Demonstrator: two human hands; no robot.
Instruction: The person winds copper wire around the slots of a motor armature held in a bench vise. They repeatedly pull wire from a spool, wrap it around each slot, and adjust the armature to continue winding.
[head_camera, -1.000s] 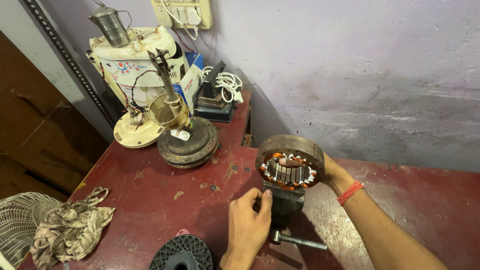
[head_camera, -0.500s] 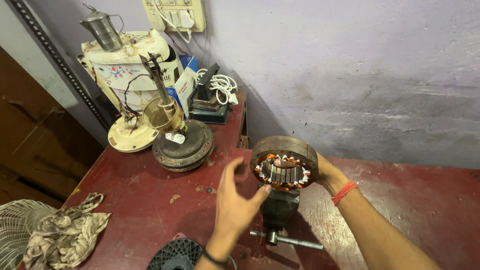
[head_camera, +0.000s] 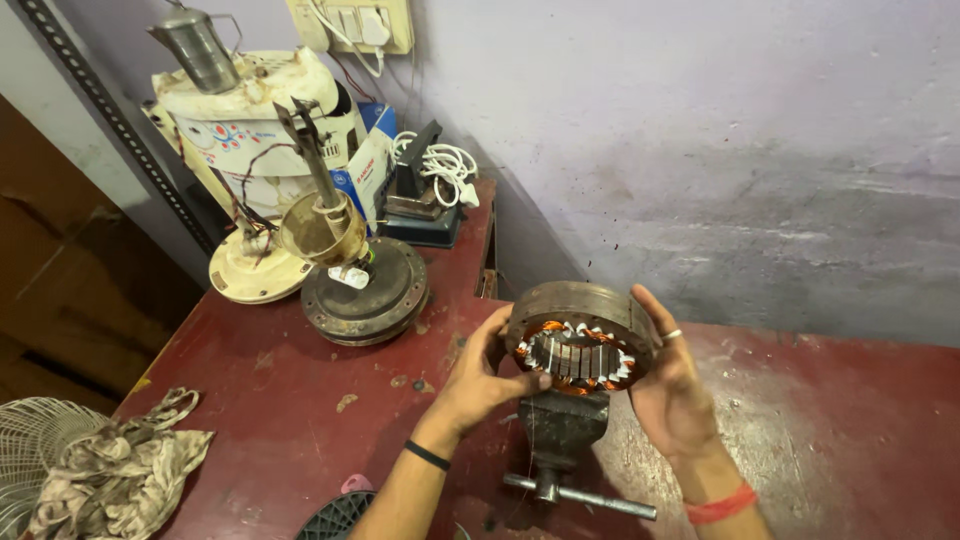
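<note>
both hands are clamped on the motor stator (head_camera: 578, 340), a round rusty ring with copper windings and pale slot teeth showing inside, held just right of the middle of the frame. the left hand (head_camera: 482, 378) cups its left rim with the thumb across the lower front edge, and the right hand (head_camera: 672, 385) wraps the right rim, fingers spread up behind it; a ring shows on one finger and a red band sits on that wrist. the stator hangs directly above a small dark bench vise (head_camera: 562, 432), whose handle bar (head_camera: 580, 495) sticks out low in the frame. whether the ring touches the vise top i cannot tell. to my eye, handling this well means keeping the grip on the iron rim only, thumbs off the copper coils, and holding the ring level and centred over the vise so the windings do not get pinched or scraped. the worn red tabletop (head_camera: 300, 400) carries another fan motor housing (head_camera: 362, 295) with a shaft, up and left of the hands, a crumpled rag (head_camera: 120, 475) at lower left, and a white cable coil (head_camera: 440, 165) near the wall.
</note>
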